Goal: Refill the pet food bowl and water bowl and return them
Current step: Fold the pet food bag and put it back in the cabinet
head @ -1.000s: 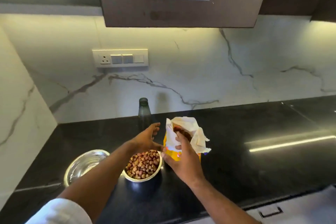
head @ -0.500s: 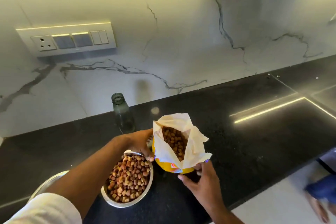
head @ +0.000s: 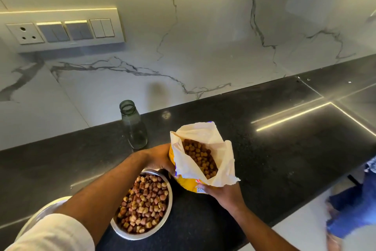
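A yellow pet food bag (head: 203, 155) with a white torn-open top stands upright on the black counter, brown kibble showing inside. My left hand (head: 158, 158) grips its left side and my right hand (head: 220, 194) holds its lower front. Just left of the bag sits a steel food bowl (head: 166, 218) full of kibble, partly under my left forearm. A second steel bowl (head: 43, 213) lies at the lower left, mostly hidden by my arm and white sleeve. An uncapped clear glass bottle (head: 134, 125) stands behind the bag near the wall.
The black counter (head: 284, 149) runs right along a white marble backsplash with a switch panel (head: 61, 30) at upper left. The counter's front edge is close below the bowls. Blue-clad legs (head: 354, 210) and white floor show at lower right.
The view has tilted down and closer over the counter. My right hand has slid from the bag's top down to its lower front. The bag stands more upright with its mouth wider open.
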Demonstrator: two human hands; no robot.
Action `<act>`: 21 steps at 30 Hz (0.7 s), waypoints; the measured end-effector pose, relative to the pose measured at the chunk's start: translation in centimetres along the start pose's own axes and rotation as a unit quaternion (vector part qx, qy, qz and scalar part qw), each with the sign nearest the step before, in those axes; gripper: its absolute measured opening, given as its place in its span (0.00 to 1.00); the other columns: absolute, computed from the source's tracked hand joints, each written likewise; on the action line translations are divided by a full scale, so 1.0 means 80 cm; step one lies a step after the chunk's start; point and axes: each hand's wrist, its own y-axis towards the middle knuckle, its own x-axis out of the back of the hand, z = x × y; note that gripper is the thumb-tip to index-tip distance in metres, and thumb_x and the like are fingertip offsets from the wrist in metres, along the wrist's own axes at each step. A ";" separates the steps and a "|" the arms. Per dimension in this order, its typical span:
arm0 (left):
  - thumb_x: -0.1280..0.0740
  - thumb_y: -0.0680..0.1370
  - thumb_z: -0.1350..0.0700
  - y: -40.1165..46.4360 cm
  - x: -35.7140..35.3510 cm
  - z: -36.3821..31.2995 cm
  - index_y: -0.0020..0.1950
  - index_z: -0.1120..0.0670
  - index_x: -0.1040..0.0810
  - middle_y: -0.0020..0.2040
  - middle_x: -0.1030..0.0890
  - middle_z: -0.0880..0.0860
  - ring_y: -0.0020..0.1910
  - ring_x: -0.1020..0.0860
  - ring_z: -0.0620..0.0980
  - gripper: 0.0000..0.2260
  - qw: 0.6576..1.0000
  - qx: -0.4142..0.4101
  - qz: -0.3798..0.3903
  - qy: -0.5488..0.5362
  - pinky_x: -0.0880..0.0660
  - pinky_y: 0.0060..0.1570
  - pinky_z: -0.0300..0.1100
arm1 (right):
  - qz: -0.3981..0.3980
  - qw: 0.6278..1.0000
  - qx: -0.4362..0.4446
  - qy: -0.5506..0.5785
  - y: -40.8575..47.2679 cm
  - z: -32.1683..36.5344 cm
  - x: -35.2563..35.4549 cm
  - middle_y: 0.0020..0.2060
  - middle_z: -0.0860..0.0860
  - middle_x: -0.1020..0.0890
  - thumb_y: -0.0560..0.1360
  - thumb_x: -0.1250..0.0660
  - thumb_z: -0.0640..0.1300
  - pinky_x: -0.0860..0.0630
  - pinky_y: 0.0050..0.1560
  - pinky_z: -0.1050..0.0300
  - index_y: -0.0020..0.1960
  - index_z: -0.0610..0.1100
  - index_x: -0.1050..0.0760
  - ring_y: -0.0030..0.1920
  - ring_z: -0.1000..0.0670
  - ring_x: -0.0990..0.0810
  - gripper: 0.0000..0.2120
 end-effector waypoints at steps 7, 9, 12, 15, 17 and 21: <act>0.22 0.73 0.60 -0.024 -0.005 -0.022 0.55 0.39 0.27 0.53 0.21 0.37 0.50 0.21 0.29 0.22 0.996 -0.021 -0.083 -0.013 0.26 0.53 0.28 | 0.011 0.999 0.040 0.026 -0.003 0.020 0.023 0.56 0.61 0.19 0.53 0.20 0.70 0.19 0.54 0.66 0.60 0.59 0.28 0.56 0.68 0.20 0.39; 0.21 0.73 0.59 -0.038 -0.001 -0.033 0.57 0.39 0.26 0.52 0.19 0.37 0.51 0.21 0.28 0.22 0.994 -0.028 -0.101 -0.006 0.25 0.53 0.29 | 0.017 0.998 0.049 0.037 -0.004 0.031 0.029 0.56 0.60 0.18 0.55 0.20 0.64 0.18 0.56 0.60 0.59 0.59 0.28 0.57 0.62 0.18 0.36; 0.23 0.74 0.62 -0.064 0.003 -0.060 0.55 0.40 0.26 0.46 0.18 0.30 0.49 0.20 0.29 0.21 0.991 -0.034 -0.127 0.007 0.23 0.50 0.30 | 0.019 0.997 0.065 0.048 -0.008 0.050 0.041 0.51 0.58 0.15 0.59 0.18 0.55 0.17 0.51 0.59 0.57 0.57 0.25 0.54 0.58 0.16 0.29; 0.25 0.75 0.65 -0.093 0.006 -0.083 0.54 0.44 0.25 0.46 0.16 0.35 0.48 0.18 0.36 0.18 0.985 -0.048 -0.164 0.012 0.20 0.51 0.36 | 0.019 0.994 0.094 0.060 -0.014 0.074 0.051 0.45 0.60 0.12 0.62 0.20 0.52 0.16 0.47 0.61 0.54 0.54 0.22 0.50 0.57 0.13 0.23; 0.26 0.75 0.66 -0.117 0.007 -0.097 0.56 0.46 0.24 0.50 0.15 0.43 0.51 0.18 0.40 0.18 0.981 -0.057 -0.183 0.003 0.19 0.56 0.41 | 0.027 0.990 0.112 0.077 -0.022 0.095 0.058 0.46 0.62 0.13 0.62 0.19 0.56 0.16 0.46 0.61 0.56 0.52 0.21 0.50 0.56 0.13 0.25; 0.25 0.73 0.71 -0.175 0.011 -0.128 0.54 0.47 0.23 0.45 0.14 0.34 0.44 0.17 0.34 0.21 0.972 -0.066 -0.225 -0.008 0.22 0.47 0.32 | 0.043 0.980 0.169 0.092 -0.042 0.143 0.068 0.47 0.57 0.12 0.62 0.19 0.63 0.16 0.47 0.59 0.59 0.47 0.20 0.50 0.54 0.12 0.32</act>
